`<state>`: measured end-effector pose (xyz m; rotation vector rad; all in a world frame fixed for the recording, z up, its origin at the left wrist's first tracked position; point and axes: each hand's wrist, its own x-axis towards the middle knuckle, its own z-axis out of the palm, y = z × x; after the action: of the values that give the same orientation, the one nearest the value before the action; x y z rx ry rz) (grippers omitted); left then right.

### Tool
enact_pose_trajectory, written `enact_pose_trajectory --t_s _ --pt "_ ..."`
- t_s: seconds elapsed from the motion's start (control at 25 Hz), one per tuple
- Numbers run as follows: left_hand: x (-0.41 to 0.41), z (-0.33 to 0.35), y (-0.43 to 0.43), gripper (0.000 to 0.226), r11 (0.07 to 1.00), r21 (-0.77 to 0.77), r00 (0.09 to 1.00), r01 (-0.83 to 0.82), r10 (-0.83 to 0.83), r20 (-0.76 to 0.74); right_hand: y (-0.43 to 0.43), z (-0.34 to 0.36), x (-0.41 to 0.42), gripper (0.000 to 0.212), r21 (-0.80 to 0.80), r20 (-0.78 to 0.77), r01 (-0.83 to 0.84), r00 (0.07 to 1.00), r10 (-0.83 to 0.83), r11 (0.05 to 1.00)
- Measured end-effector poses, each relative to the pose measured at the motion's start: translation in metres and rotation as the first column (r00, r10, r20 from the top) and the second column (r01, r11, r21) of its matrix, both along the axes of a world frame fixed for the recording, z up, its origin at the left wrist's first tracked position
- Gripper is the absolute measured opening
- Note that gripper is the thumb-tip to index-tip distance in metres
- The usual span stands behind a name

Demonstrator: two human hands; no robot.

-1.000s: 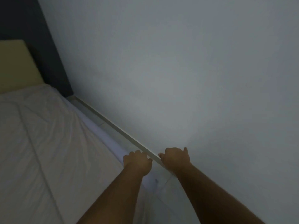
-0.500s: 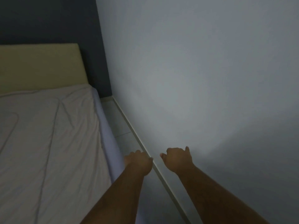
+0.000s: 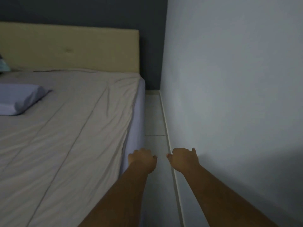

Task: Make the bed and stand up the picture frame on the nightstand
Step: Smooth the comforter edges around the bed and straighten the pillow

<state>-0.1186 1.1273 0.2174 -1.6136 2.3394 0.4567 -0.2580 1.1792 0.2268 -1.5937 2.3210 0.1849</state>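
The bed fills the left half of the view, with a beige-grey quilt (image 3: pixel 65 128) spread flat over it and lightly creased. The lavender sheet (image 3: pixel 136 122) shows down the mattress's right side. A lavender pillow (image 3: pixel 19 102) lies at the left, short of the tan headboard (image 3: pixel 68 49). My left hand (image 3: pixel 142 160) hovers just off the bed's right edge, fingers curled under, holding nothing. My right hand (image 3: pixel 183 159) is level with it over the skirting by the wall, curled the same way and also empty. No nightstand or picture frame is in view.
A narrow strip of pale tiled floor (image 3: pixel 154 115) runs between the bed and the white wall (image 3: pixel 229 79). A dark wall stands behind the headboard. A teal item (image 3: pixel 3 64) peeks in at the left edge.
The view has swung left, bringing the headboard and pillow into sight. Both hands keep the same curled pose and spacing in front of me.
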Motion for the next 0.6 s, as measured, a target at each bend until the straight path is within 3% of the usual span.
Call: enact_pose_trajectory --t_s 0.2,0.6 --pt "-0.030 -0.008 -0.143 0.049 0.996 0.015 0.996 -0.087 0.087 0.015 -0.159 -0.009 -0.035 0.053 0.014 -0.018 -0.121 0.992 0.121 0.993" --pt "-0.116 0.024 -0.471 0.050 0.987 -0.041 0.987 -0.157 0.157 0.018 -0.498 0.012 -0.116 0.056 -0.022 -0.021 -0.160 0.987 0.159 0.987"
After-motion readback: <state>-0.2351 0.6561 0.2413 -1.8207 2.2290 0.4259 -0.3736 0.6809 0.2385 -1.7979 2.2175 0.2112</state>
